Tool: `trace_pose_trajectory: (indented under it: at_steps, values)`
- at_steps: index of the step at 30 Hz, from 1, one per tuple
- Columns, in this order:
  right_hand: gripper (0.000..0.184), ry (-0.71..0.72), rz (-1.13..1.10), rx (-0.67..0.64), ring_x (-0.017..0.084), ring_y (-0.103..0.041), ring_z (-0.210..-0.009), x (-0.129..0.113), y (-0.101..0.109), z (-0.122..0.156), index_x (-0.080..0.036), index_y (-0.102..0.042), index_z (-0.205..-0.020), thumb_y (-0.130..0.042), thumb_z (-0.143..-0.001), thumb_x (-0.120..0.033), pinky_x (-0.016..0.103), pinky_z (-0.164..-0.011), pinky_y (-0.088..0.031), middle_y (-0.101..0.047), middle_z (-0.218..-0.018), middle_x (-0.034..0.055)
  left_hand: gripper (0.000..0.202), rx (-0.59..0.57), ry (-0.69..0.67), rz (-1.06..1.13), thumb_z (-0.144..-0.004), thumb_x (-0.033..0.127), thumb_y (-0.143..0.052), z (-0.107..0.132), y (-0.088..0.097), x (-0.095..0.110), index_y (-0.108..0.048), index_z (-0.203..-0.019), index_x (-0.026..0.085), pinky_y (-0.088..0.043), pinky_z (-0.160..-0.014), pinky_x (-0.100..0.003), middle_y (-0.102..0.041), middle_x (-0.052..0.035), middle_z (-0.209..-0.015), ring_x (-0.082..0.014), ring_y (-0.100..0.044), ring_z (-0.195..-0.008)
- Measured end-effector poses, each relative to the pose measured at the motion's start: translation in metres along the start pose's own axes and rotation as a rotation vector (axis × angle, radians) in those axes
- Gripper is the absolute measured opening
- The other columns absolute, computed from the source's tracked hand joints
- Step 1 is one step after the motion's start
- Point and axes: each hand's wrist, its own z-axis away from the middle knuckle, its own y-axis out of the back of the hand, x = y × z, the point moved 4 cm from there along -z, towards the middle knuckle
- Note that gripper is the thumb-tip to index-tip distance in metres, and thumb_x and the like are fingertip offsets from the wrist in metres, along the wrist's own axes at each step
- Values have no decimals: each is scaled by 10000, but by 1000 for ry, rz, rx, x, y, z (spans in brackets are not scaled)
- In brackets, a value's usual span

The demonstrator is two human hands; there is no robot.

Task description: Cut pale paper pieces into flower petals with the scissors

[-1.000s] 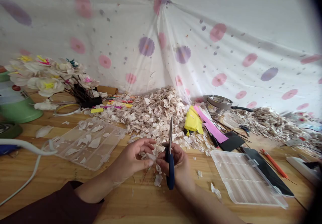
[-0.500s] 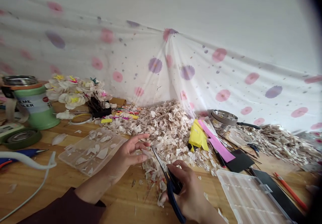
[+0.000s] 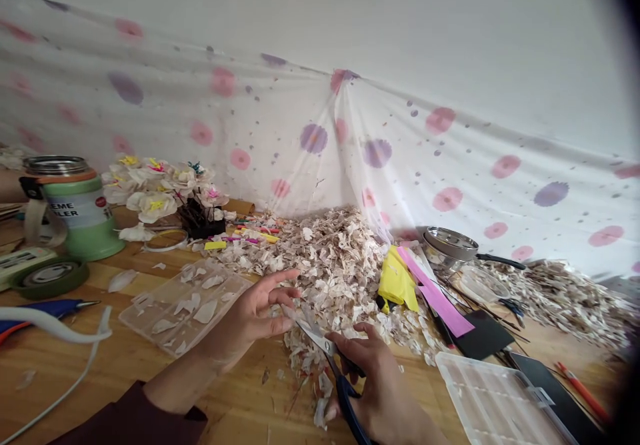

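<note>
a person's right hand (image 3: 385,381) wraps its fingers around steel-bladed, dark-blue-handled scissors (image 3: 327,347), which point toward 11 o'clock, tips just beside a thin, translucent whitish petal (image 3: 295,313) held by thumb and fingers of the left hand (image 3: 245,318), the upper fingers spread. seen from the scissors, a mound of crinkled off-white petals (image 3: 340,245) rises at 12 o'clock, a folded bright-yellow sheet (image 3: 399,281) lies between 1 and 2, and a light-green cylindrical cup (image 3: 85,221) stands at 10.
</note>
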Motion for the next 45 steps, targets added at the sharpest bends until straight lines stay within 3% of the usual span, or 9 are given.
trace_pose_trajectory:
  at_steps: [4, 10, 16, 22, 29, 33, 45]
  values:
    - [492, 20, 25, 2, 180, -577, -640, 2, -2, -1, -196, -645, -1151, -708, -750, -473, 417, -966, -328, -633, -682, -11, 653, -38, -8, -34, -701, 247, -770, 0, -1, 1, -516, -1303, 259, -366, -1009, -424, -624, -21, -835, -289, -471, -1241]
    - [535, 55, 8, -34, 154, -567, -596, 2, -4, -2, -201, -614, -1212, -690, -778, -503, 413, -976, -317, -642, -676, -29, 671, -45, -23, -85, -697, 242, -765, 1, 0, 2, -509, -1317, 256, -376, -994, -408, -626, -24, -843, -283, -481, -1223]
    - [431, 45, 6, -30, 168, -540, -625, 0, -3, -1, -215, -658, -1064, -715, -748, -502, 379, -912, -350, -590, -623, -46, 681, -57, -3, -142, -683, 271, -763, 1, 2, -1, -514, -1316, 261, -426, -881, -363, -639, -47, -930, -292, -489, -1195]
    - [320, 47, -65, -73, 138, -481, -565, -3, -4, -3, -224, -662, -1032, -685, -801, -444, 352, -872, -355, -564, -599, -65, 655, -90, -22, -177, -696, 273, -751, 1, 1, 1, -512, -1306, 250, -376, -948, -386, -644, -36, -897, -280, -499, -1180]
    - [242, -4, -40, -69, 203, -488, -756, -4, -1, 0, -224, -675, -923, -703, -785, -420, 278, -679, -383, -563, -614, -11, 637, -91, -17, -244, -708, 263, -733, 1, 0, 2, -509, -1304, 248, -387, -928, -376, -648, -41, -918, -286, -507, -1192]
    - [183, 11, -85, -46, 170, -477, -679, -6, 0, 0, -227, -676, -873, -701, -794, -390, 268, -667, -397, -565, -643, -15, 635, -59, -20, -249, -691, 253, -735, 1, 1, 2, -528, -1291, 256, -408, -903, -362, -651, -37, -932, -286, -520, -1179]
    - [188, -31, -126, -72, 171, -500, -730, -2, -5, 1, -214, -661, -813, -701, -811, -397, 239, -620, -379, -573, -676, 0, 650, -71, -21, -283, -699, 269, -748, -2, 5, -1, -524, -1309, 260, -429, -924, -383, -661, -53, -987, -295, -534, -1174]
